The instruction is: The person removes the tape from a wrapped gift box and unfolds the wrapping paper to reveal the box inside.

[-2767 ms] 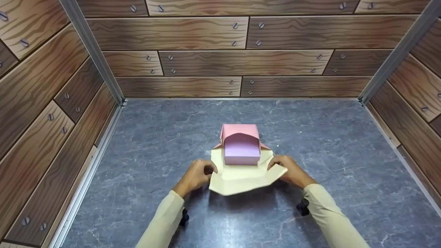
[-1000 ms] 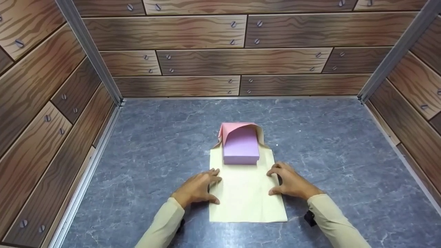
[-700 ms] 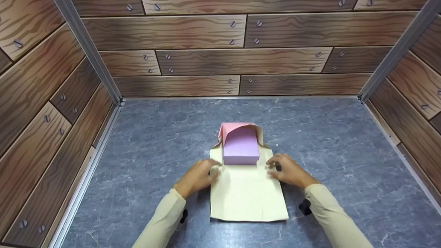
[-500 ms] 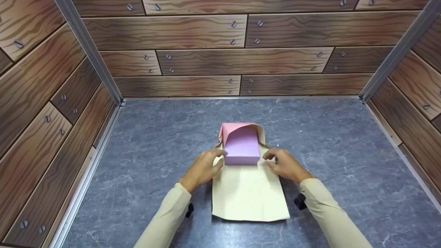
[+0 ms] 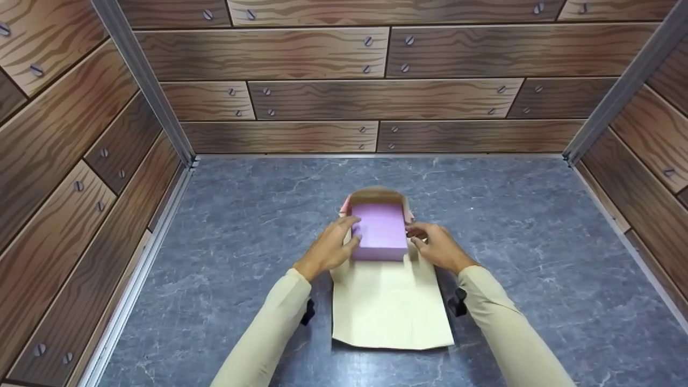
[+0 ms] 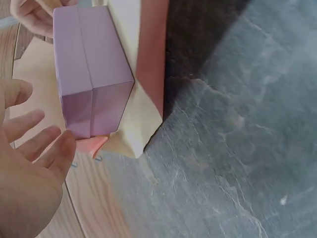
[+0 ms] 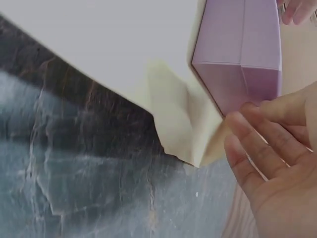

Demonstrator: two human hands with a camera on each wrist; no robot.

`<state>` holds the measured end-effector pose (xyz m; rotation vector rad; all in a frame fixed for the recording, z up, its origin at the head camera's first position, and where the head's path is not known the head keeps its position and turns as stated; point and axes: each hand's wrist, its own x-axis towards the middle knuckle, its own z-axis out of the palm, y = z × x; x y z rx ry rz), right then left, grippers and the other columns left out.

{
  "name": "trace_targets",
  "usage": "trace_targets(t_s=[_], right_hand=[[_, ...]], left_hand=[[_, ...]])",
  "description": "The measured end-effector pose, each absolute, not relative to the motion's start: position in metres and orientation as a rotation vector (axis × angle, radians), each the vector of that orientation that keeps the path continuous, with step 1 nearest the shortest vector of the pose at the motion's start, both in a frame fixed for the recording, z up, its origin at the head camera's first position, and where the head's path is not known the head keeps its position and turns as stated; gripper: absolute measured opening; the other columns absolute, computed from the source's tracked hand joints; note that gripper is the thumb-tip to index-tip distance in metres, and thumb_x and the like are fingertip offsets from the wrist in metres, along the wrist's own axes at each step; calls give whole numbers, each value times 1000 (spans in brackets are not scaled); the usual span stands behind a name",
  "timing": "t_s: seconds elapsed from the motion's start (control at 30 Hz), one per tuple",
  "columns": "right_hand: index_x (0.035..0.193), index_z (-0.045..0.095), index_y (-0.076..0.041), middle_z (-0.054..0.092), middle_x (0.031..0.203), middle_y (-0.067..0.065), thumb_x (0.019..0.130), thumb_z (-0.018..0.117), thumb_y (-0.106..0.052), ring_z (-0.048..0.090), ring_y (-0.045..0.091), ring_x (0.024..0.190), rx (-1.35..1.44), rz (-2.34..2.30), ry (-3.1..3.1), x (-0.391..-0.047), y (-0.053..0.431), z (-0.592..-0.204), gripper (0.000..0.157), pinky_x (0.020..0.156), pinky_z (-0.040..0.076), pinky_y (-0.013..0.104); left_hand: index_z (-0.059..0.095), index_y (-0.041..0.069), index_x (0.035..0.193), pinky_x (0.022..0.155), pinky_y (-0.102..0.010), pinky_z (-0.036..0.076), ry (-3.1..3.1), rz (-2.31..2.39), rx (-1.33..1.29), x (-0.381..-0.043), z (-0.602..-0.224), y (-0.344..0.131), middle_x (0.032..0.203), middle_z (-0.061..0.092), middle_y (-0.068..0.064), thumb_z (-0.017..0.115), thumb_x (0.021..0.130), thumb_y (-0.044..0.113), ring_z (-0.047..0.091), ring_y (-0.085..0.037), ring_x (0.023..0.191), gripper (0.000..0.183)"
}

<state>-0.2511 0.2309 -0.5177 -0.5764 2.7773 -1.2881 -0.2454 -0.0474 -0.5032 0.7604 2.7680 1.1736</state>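
Note:
A purple lidded box [image 5: 379, 228] lies on a sheet of wrapping paper [image 5: 391, 309], cream on its upper face and pink [image 6: 152, 54] on its reverse. Behind the box, the paper's far end [image 5: 376, 195] stands up in a curve, while the near end spreads flat toward the person. My left hand [image 5: 330, 244] is at the box's left side, its fingertips right by the lid with fingers loosely bent. My right hand [image 5: 442, 248] is at the right side, fingers relaxed by the box's corner and the creased paper [image 7: 171, 109]. Neither hand grips the box.
The grey marbled tabletop [image 5: 258, 215] surrounds the paper. Wood-patterned panels [image 5: 312, 99] close off the back and both sides, with metal rails [image 5: 141, 75] at the corners. Black wrist devices [image 5: 458, 302] sit under the beige sleeves [image 5: 269, 328].
The paper's near end went from lifted to flat under both hands. Both hands then moved forward to the box's sides. The far flap rose off the box top and now stands behind it.

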Motion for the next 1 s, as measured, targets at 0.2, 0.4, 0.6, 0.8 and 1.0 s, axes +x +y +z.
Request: trace_targets(t_s=[0.2,0.4,0.6,0.8,1.0], right_hand=[[124,58,18,67,115,30,95,52,12,64,44,110,-527,-1349,2745,-261,227,-525,30,97,52,51],[119,58,16,65,116,30,94,48,14,61,43,114,-444,-1350,2745,-271,226,-534,27,103,47,52],[113,58,14,65,113,28,90,48,17,61,41,111,-475,-1386,2747,-278,224,-544,26,103,46,53],[117,57,18,64,115,31,85,46,20,59,43,114,-534,-1381,2764,-284,222,-547,34,105,46,53],[121,54,18,59,123,34,82,40,26,53,46,124,-571,-1454,2689,-288,224,-547,42,111,41,52]], left_hand=[[42,-1,151,120,-46,28,2682,1307,587,-259,-504,-46,151,48,-20,50,105,20,40,-34,143,51],[41,0,151,120,-42,29,2617,1404,507,-268,-502,-40,152,46,-20,49,105,17,41,-32,143,50],[46,-2,147,110,-43,43,2597,1514,499,-279,-500,-37,138,55,-22,49,104,12,57,-34,126,46],[61,-5,125,100,-41,49,2706,1544,504,-287,-503,-39,118,61,-19,49,100,3,59,-30,111,28],[59,-8,121,100,-42,49,2665,1538,405,-292,-510,-45,117,64,-22,47,97,-2,60,-32,111,27]])
